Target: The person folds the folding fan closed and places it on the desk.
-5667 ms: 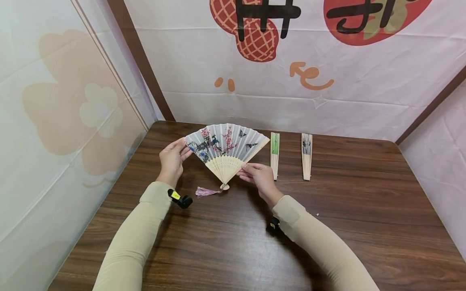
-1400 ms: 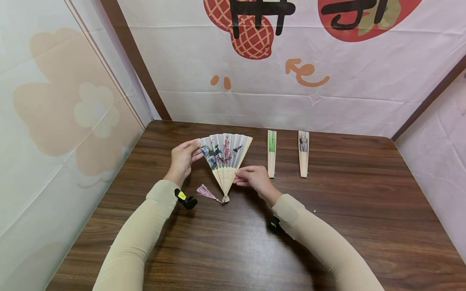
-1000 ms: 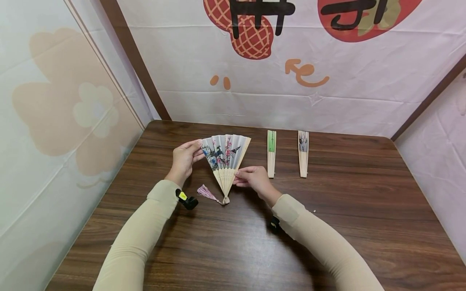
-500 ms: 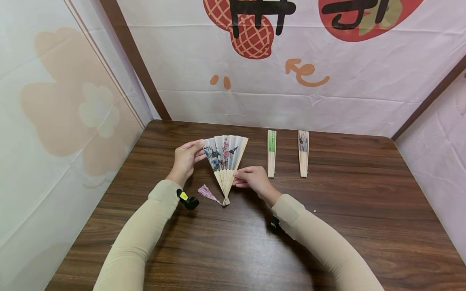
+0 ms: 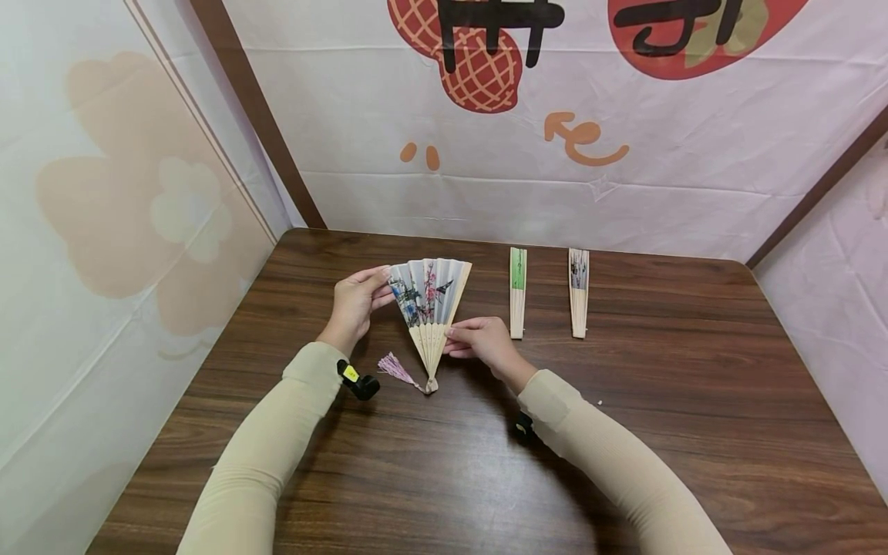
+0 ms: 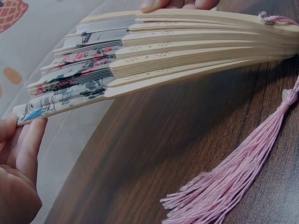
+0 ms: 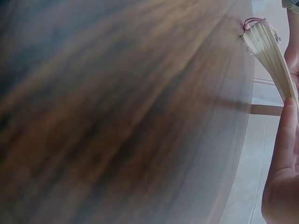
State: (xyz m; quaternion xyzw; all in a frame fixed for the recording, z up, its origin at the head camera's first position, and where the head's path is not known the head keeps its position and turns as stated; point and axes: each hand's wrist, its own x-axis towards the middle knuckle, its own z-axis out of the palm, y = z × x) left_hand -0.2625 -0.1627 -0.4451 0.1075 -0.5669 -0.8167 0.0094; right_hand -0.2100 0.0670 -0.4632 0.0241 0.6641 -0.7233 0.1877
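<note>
Painted fan (image 5: 428, 291) (half folded), both hands pinching

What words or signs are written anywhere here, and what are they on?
Big black characters on the backdrop banner: cut off at the top, unreadable.
Orange curly mark and two orange dashes on the banner: no readable word.
Yellow label on the left wrist camera: too small to read.
Painted fan: pictures only.

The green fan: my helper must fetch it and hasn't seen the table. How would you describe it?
On the dark wooden table, near its far edge, two closed bamboo folding fans lie side by side. Take the left one, the closed fan with the green paper top; its neighbour, the closed fan with grey-and-black paper, is not green.
</note>
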